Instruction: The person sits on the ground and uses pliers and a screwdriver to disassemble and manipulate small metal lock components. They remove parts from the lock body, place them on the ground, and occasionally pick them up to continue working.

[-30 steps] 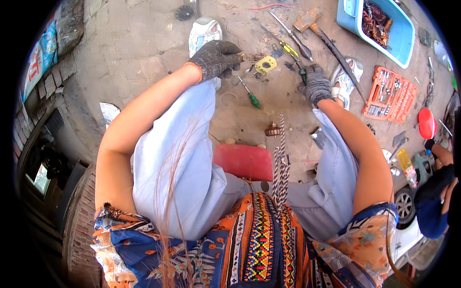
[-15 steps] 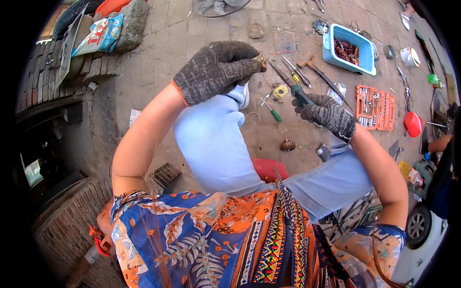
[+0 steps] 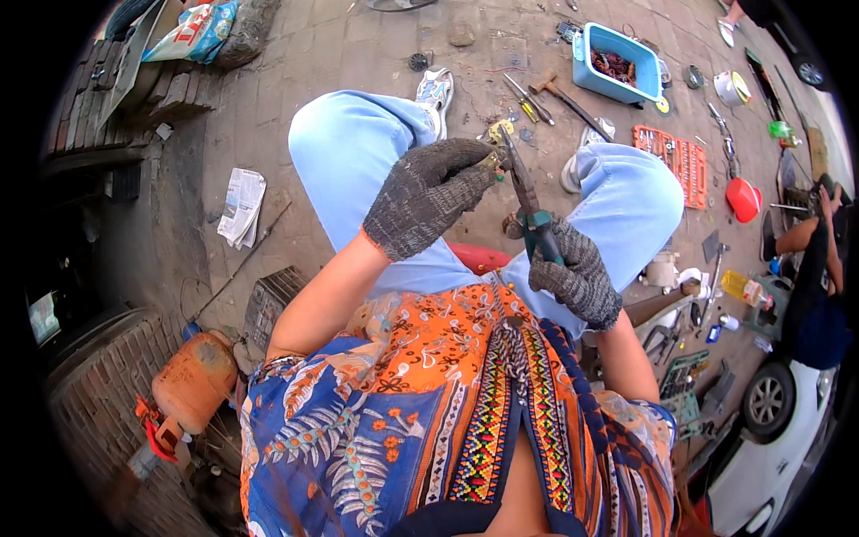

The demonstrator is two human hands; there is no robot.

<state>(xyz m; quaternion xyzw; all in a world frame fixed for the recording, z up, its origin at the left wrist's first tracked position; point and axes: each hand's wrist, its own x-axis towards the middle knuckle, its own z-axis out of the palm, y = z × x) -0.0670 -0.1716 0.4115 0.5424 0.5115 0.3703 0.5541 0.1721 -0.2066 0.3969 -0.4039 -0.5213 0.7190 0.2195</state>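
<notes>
My left hand (image 3: 429, 197), dark grey knitted glove: fingertips pinched on a small brass-coloured metal piece (image 3: 493, 161), held up between my knees. My right hand (image 3: 577, 273), matching glove: fingers wrapped round the green grips of a long-bladed dark metal hand tool (image 3: 528, 195), blades pointing far and slightly left. Just changed: the blades now lie alongside the brass-coloured piece, at its right; contact cannot be told from here. Meaning, as I judge it: piece and tool share one working spot, left hand steadying, right hand ready to work the grips. Against half a second ago: both hands sit nearer my chest, and the tool, then slanting in from the right, runs more nearly straight away from me; a second ago my right hand was low beside my right shoe. Beneath: red stool seat (image 3: 474, 258). Far, past the hands: flat yellow plate (image 3: 499, 132), long-handled hammer (image 3: 544, 85), light-blue plastic tub (image 3: 583, 61) of reddish-brown scrap. Right: orange socket-set case (image 3: 691, 174), then a red rounded vessel (image 3: 743, 200). Left: folded newspaper (image 3: 242, 208) and, nearer, rusty orange cylinder (image 3: 194, 378), both showing more fully than half a second ago.
</notes>
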